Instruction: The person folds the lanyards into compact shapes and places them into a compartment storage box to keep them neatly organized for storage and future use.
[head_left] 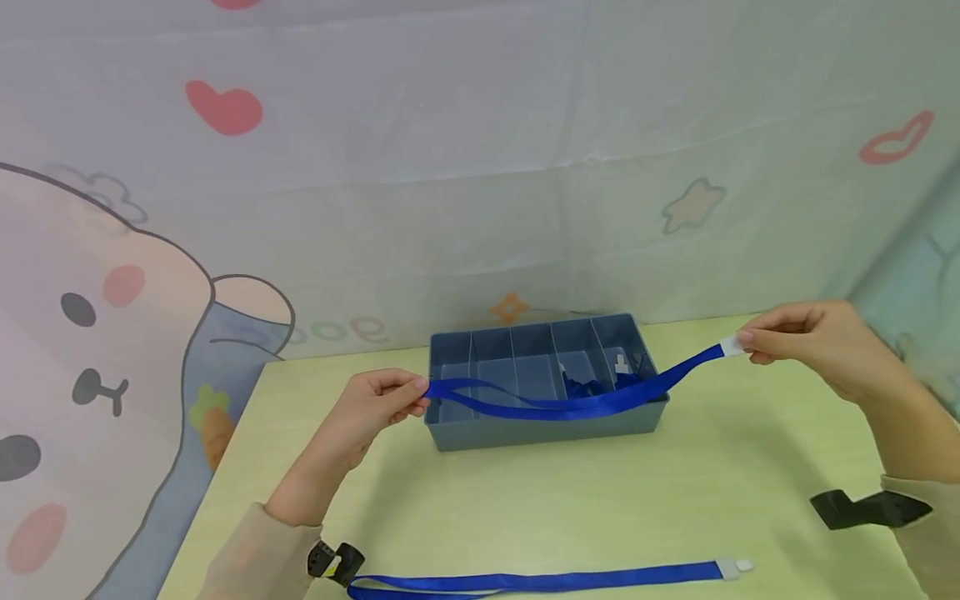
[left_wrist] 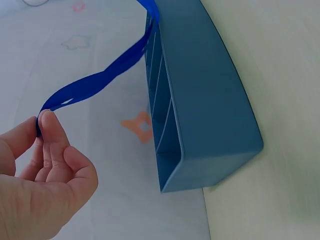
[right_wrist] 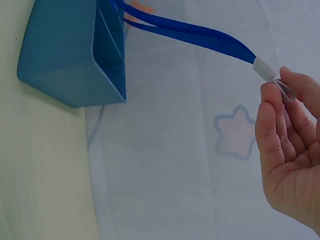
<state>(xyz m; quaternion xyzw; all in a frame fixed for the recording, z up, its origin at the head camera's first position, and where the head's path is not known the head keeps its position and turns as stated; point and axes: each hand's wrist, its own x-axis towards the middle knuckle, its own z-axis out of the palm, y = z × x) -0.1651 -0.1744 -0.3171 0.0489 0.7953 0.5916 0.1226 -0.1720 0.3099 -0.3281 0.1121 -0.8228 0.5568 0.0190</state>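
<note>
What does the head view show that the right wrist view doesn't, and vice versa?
Only head: the left hand pinching the held lanyard, a second lanyard on the table, and blue straps inside the tray.

Only right wrist: the small pale loop beyond the white end piece, at the right hand.

Both: the right hand, the held lanyard with its white end piece, parts of the tray and table.

Soft, diffuse light, blurry-edged shadows on the table [head_left: 570, 500], dimmer wrist views.
</note>
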